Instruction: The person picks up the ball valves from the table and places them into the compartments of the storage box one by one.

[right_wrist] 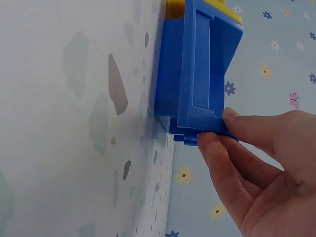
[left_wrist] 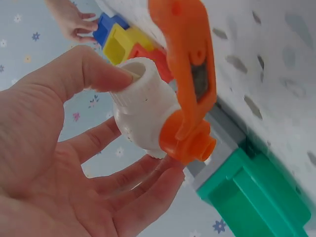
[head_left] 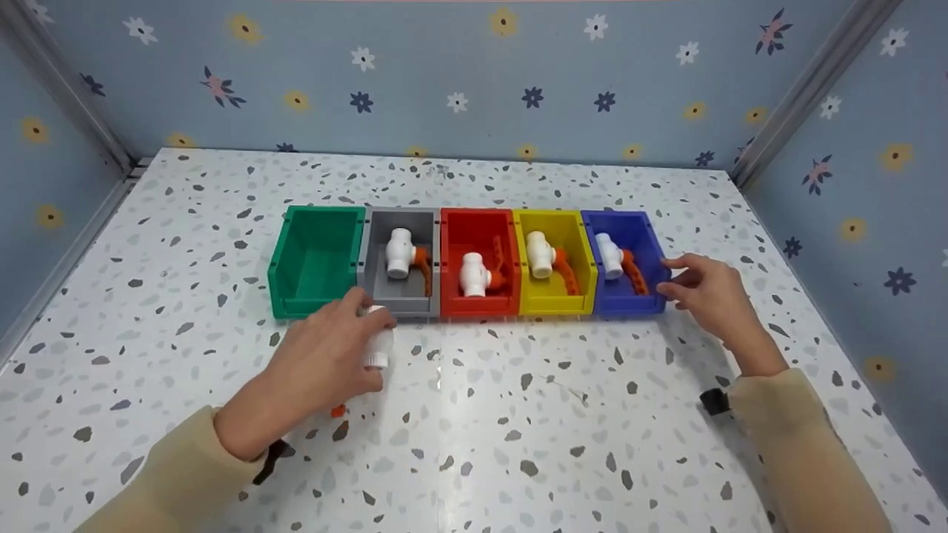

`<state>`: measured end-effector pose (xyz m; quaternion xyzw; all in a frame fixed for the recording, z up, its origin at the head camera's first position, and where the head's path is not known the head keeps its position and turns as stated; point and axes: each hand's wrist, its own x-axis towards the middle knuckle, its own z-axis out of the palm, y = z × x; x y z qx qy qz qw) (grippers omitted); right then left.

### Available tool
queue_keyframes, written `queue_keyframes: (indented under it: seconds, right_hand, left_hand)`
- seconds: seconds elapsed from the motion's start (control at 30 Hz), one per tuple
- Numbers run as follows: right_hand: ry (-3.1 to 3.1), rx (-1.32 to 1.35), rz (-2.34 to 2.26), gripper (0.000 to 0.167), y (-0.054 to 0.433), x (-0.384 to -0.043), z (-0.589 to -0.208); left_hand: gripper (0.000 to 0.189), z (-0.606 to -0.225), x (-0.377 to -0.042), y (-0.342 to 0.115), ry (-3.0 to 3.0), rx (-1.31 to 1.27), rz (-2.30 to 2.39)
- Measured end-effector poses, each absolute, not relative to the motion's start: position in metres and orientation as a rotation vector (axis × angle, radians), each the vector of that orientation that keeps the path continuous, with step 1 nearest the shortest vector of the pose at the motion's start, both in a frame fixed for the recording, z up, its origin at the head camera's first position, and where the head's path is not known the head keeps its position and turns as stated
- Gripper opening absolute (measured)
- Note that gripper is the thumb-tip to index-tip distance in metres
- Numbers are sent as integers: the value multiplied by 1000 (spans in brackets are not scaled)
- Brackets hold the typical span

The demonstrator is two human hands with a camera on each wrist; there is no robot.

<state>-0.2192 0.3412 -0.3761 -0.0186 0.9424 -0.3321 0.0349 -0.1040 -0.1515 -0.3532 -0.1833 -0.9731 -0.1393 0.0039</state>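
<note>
My left hand (head_left: 318, 363) holds a white ball valve (left_wrist: 143, 106) with an orange handle (left_wrist: 190, 59), thumb at one pipe opening and fingers at the other end. It is raised above the table in front of the green bin (head_left: 318, 255) and the grey bin (head_left: 378, 289). My right hand (head_left: 707, 300) pinches the side wall of the blue bin (right_wrist: 195, 74) between thumb and fingers. Similar white valves with orange handles lie in the grey, red (head_left: 480, 307), yellow (head_left: 555, 305) and blue bins, one in each. No valve shows in the green bin.
The bins stand side by side in a row on a white speckled table (head_left: 518, 444). Flowered blue panels (head_left: 474, 74) enclose the back and sides. A grey metal post (head_left: 807, 96) rises at the back right corner.
</note>
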Motion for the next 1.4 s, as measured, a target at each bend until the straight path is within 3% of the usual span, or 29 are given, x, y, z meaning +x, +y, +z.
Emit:
queue_keyframes:
  seconds: [0.6,1.4]
  right_hand:
    - [2892,-71,-1014,43,339,-219,-376]
    - [2876,-64,-1025,43,341,-220,-376]
  left_hand:
    - [50,-327,-141,-189,-3021,-430,-402]
    - [51,-316,-201,-195,-3057,-349,-305]
